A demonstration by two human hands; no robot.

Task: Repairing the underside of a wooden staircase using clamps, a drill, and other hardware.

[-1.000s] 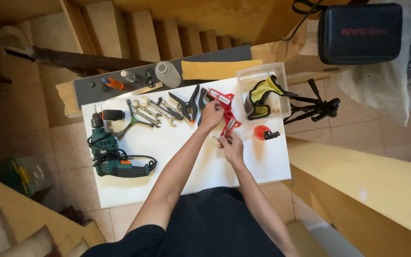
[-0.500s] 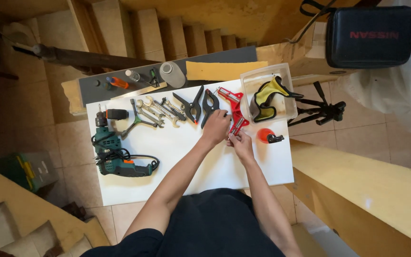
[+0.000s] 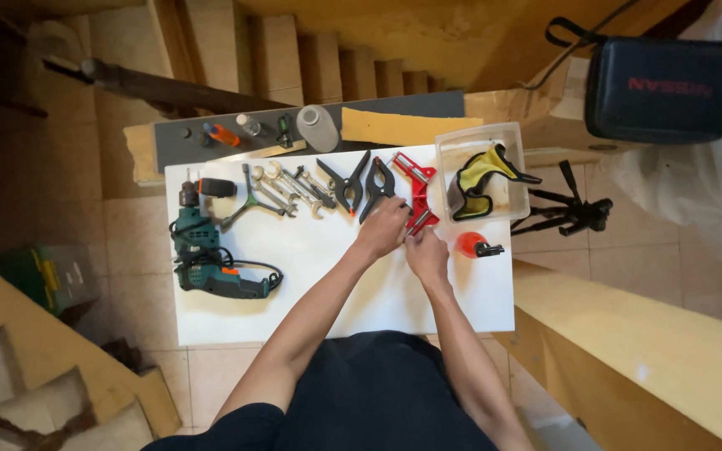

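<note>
Both hands meet at the red clamp [image 3: 416, 194], which lies on the white table [image 3: 336, 292] between the 2 black spring clamps [image 3: 363, 185] and the clear tub [image 3: 482, 171]. The left hand [image 3: 383, 227] covers the clamp's near end with its fingers curled down on it; the right hand [image 3: 426, 253] comes in just beside, fingertips touching the same end. How firmly either hand grips cannot be told, as the backs of the hands hide the contact.

To handle this well, I would judge that one hand should pin the clamp's body flat to the table while the other works the small moving part, so the frame does not twist or skid on the smooth top. The clamp sits tight between its neighbours, so any sliding should go toward the person, into the bare part of the table, not sideways against the spring clamps or the tub. The orange piece [image 3: 471, 245] lies just beside the right hand and could roll if nudged. The wrenches [image 3: 290, 188] and the green drill [image 3: 211, 259] lie well apart, to the left
</note>
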